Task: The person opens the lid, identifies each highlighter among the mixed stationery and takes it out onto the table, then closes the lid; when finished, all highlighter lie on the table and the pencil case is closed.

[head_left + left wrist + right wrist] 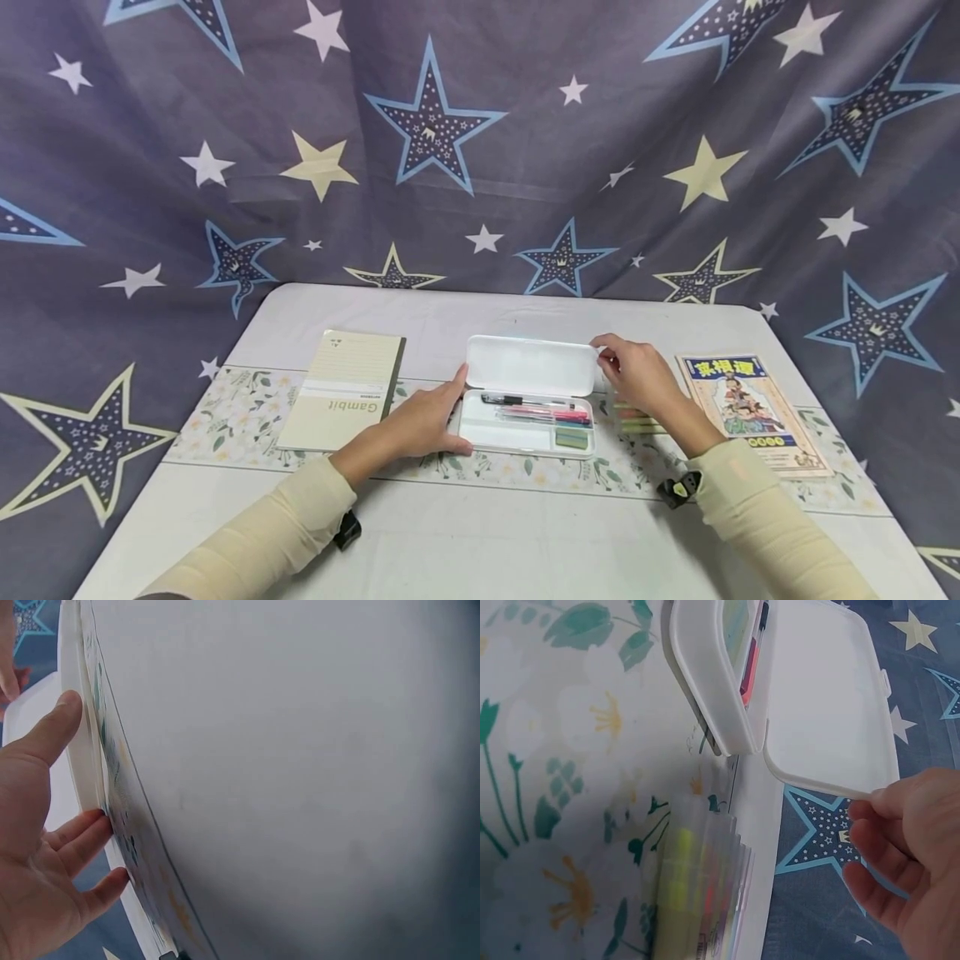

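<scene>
A white pencil case point(504, 436) lies on the table with its lid point(528, 365) raised at the back. Inside are several pens point(525, 414) and a small green-and-blue block point(572, 438). My left hand point(420, 421) rests against the case's left end, thumb near the front corner and fingers extended toward the back. In the left wrist view, its fingertips point(96, 817) touch the white edge. The right hand point(637, 375) pinches the lid's upper right corner between thumb and index finger, also seen in the right wrist view, with the other fingers loosely bent.
A cream notebook point(341, 392) marked Gambit lies to the left. At the right is an illustrated booklet point(742, 404). Between case and booklet, highlighters point(679, 892) lie partly under the right forearm. A star-patterned curtain point(480, 167) hangs behind the table.
</scene>
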Demonstrator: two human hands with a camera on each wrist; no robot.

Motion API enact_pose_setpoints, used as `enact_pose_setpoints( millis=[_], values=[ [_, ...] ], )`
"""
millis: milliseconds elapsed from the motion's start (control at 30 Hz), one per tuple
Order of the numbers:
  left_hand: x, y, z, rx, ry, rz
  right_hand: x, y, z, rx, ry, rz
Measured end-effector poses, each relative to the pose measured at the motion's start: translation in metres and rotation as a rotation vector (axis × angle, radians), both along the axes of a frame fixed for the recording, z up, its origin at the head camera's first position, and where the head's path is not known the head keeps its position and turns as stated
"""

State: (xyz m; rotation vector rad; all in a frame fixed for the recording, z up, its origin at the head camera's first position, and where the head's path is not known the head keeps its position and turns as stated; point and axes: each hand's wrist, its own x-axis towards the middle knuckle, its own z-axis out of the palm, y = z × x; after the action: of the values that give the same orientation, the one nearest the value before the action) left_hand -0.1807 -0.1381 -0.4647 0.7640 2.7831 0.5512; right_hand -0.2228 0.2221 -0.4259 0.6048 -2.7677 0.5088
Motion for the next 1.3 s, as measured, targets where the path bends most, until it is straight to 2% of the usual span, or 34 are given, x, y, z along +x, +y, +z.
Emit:
enact_pose_setpoints(
  millis=[333, 633, 1000, 1167, 1300],
  values=[
    [0.001, 0.000, 0.000, 0.035, 0.010, 0.006, 0.003, 0.001, -0.001, -0.007, 0.007, 0.007],
    [0.001, -0.001, 0.000, 0.047, 0.014, 0.008, 0.015, 0.005, -0.001, -0.006, 0.060, 0.073],
    [0.000, 0.001, 0.001, 0.021, 0.018, 0.016, 0.041, 0.016, 0.002, -0.071, 0.017, 0.235],
    [0.001, 0.000, 0.002, 0.008, 0.015, 0.016, 0.049, 0.018, -0.003, -0.049, 0.009, 0.305],
    [0.001, 0.000, 0.002, 0.008, 0.004, 0.015, 0.053, 0.014, -0.006, 0.001, -0.044, 0.330]
  ],
)
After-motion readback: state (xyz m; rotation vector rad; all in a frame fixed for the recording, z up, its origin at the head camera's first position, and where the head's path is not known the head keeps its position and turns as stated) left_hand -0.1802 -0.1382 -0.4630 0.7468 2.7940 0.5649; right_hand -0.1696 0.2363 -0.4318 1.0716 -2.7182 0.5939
